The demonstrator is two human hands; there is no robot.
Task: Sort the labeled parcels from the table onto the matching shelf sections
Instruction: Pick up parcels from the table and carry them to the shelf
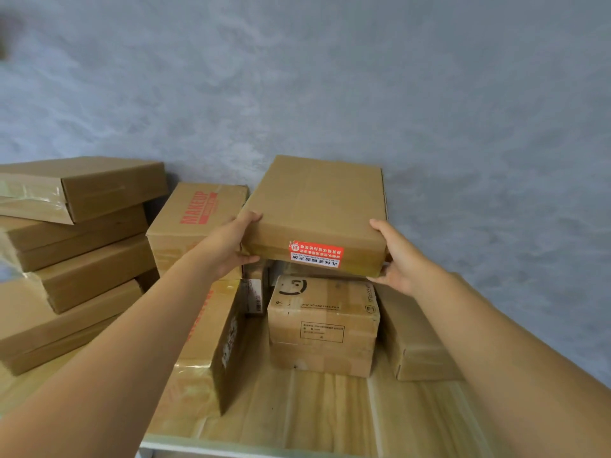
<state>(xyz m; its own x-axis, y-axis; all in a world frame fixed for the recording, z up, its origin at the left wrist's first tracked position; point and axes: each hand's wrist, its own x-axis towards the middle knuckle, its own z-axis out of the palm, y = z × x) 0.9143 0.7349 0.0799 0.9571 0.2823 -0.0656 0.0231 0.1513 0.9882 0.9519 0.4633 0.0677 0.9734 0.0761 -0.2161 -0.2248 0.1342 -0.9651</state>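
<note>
A: Parcel [317,206] w/ red-and-white label [316,254] on its near side – where's it at?
B: Centre, held above the SF-printed box [322,320], tilted a bit, far end higher.
A: Hands?
B: Left hand [231,244] grips the parcel's 9 o'clock edge, thumb on top, fingers curled under. Right hand [401,259] holds the 3 o'clock corner, thumb up the side, fingers beneath.
A: Around it?
B: MAKEUP box [193,223] just at 9 o'clock, stack of flat boxes [79,239] further that way, another box [411,338] at 4 o'clock. All on the wood-grain table [330,411], grey wall [330,77] at 12.
</note>
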